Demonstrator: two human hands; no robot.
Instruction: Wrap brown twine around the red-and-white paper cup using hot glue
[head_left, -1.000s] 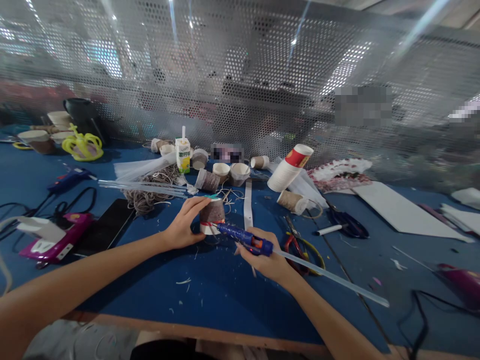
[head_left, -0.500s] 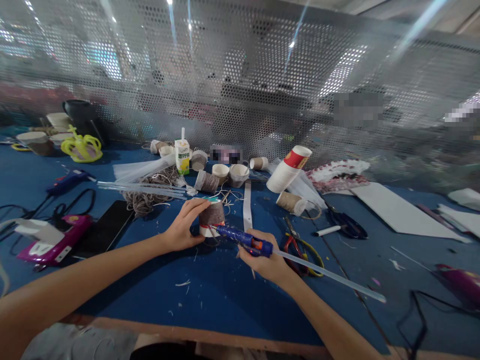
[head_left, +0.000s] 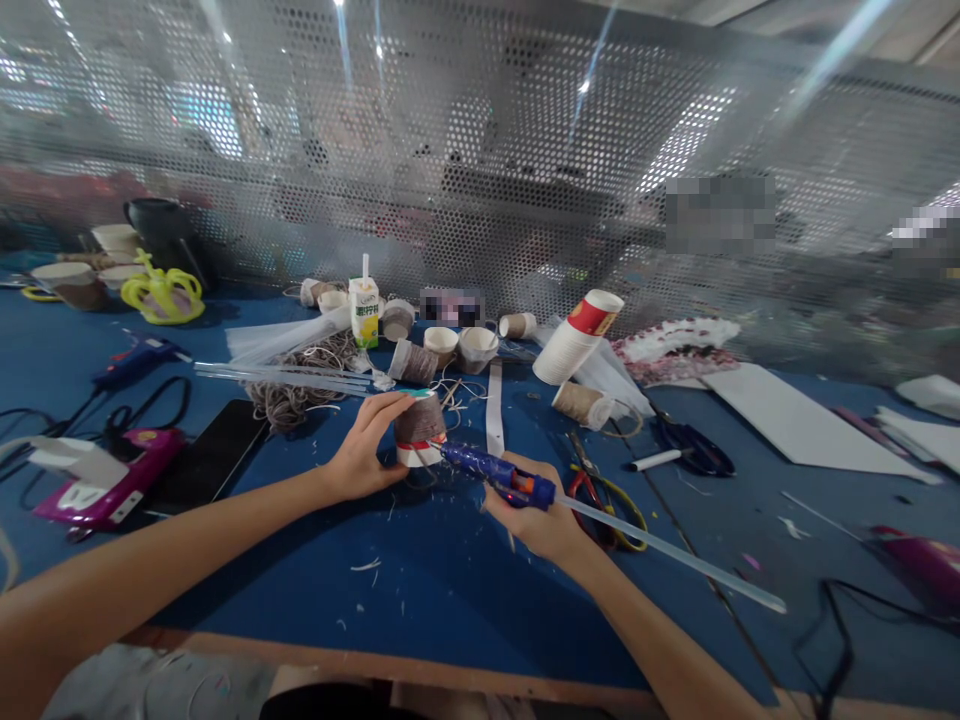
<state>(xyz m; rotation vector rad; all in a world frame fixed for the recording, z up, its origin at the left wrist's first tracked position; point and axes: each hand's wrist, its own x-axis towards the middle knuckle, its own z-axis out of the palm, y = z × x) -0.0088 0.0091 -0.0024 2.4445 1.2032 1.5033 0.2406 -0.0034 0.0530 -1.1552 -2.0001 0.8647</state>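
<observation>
My left hand (head_left: 369, 447) is closed around the far left side of a paper cup (head_left: 418, 422), its fingers over the top and thumb low on the side. Grey-brown yarn wraps most of the cup; a red and white band shows at the lower end. In my right hand (head_left: 536, 510) is a blue hot glue gun (head_left: 487, 466), gripped from the right. The nozzle meets or nearly meets the cup at the edge of the yarn. From the gun's back a long clear glue stick (head_left: 675, 553) sticks out to the lower right.
Behind the cup lie a tangle of yarn (head_left: 300, 375), several wrapped cups and a juice carton (head_left: 364, 315). A leaning stack of paper cups (head_left: 574, 345) stands right of centre. Scissors (head_left: 600, 495) lie beside my right wrist. At left are a phone (head_left: 214, 455) and a purple power strip (head_left: 120, 480).
The glue gun and my right hand have shifted slightly right and down. The cup has tilted or turned a little in my left hand, moving slightly left.
</observation>
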